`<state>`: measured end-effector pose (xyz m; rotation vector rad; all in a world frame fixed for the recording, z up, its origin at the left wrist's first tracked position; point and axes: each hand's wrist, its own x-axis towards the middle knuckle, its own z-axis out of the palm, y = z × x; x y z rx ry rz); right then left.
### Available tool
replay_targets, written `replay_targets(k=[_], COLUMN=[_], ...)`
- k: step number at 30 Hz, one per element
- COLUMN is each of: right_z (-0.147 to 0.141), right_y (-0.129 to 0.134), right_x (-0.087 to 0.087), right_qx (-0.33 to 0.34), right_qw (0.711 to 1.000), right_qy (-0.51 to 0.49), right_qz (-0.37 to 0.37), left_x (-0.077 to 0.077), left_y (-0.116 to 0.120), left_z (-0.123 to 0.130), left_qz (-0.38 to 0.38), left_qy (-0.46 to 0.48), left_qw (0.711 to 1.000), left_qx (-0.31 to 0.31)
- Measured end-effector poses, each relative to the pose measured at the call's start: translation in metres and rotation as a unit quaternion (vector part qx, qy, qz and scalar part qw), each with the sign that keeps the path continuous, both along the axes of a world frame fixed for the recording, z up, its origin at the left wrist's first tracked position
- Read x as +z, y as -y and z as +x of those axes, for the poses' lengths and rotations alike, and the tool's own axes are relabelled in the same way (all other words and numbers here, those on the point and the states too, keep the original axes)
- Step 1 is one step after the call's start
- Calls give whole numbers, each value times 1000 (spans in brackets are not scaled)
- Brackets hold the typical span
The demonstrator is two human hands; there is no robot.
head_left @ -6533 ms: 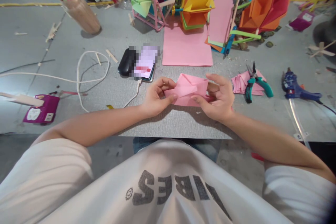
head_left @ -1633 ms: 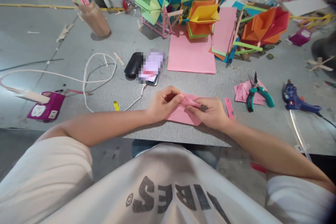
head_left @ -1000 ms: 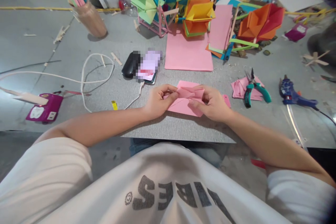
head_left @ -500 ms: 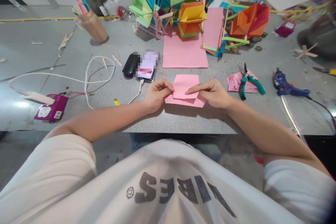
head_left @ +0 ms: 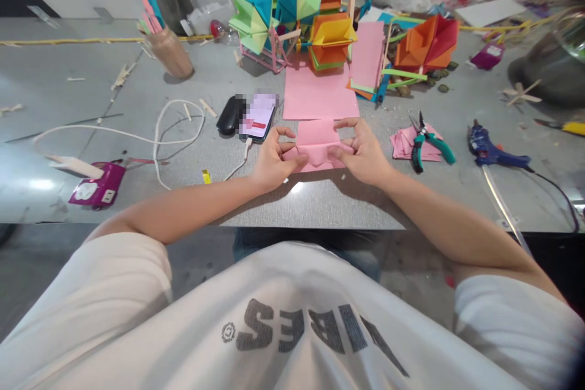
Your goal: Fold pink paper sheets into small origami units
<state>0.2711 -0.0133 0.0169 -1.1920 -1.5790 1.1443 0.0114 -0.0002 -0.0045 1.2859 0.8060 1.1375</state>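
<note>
A small folded piece of pink paper [head_left: 319, 134] is held between my two hands, just above the grey table near its front edge. My left hand [head_left: 276, 161] pinches its left side, thumb in front on the lower flap. On the right side my right hand [head_left: 362, 153] grips it the same way, thumb pressed on the fold and fingers curled behind. A crease runs across the paper between the thumbs. Just beyond it lies a larger pink sheet [head_left: 320, 97]. Some fingertips are hidden behind the paper.
To the right, pliers [head_left: 427, 145] rest on pink paper pieces [head_left: 402, 141], beside a blue glue gun [head_left: 496, 149]. Left are a phone [head_left: 259, 116], a black case [head_left: 231, 114] and a white cable [head_left: 158, 134]. Colourful folded-paper wheels [head_left: 297, 6] stand at the back.
Both hands have shifted their hold on the pink paper. The thumbs now press its lower flap, which has been turned up, and the paper sits slightly farther from me.
</note>
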Motion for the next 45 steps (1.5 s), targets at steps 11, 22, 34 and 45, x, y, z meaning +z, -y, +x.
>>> replay_targets(k=[11, 22, 34, 45], right_z=[-8, -1, -7, 16], right_y=[2, 2, 7, -7], right_x=[-4, -1, 1, 26], right_qx=[-28, 29, 72, 181], right_qw=[999, 994, 994, 959], right_qy=[34, 107, 81, 215], right_qz=[13, 18, -25, 33], left_x=[-6, -4, 1, -10], left_y=[1, -1, 7, -16], left_z=[1, -1, 2, -6], left_qz=[42, 37, 58, 68], left_qy=[-75, -128, -160, -168], left_qw=[996, 989, 982, 974], left_qx=[-26, -69, -85, -135])
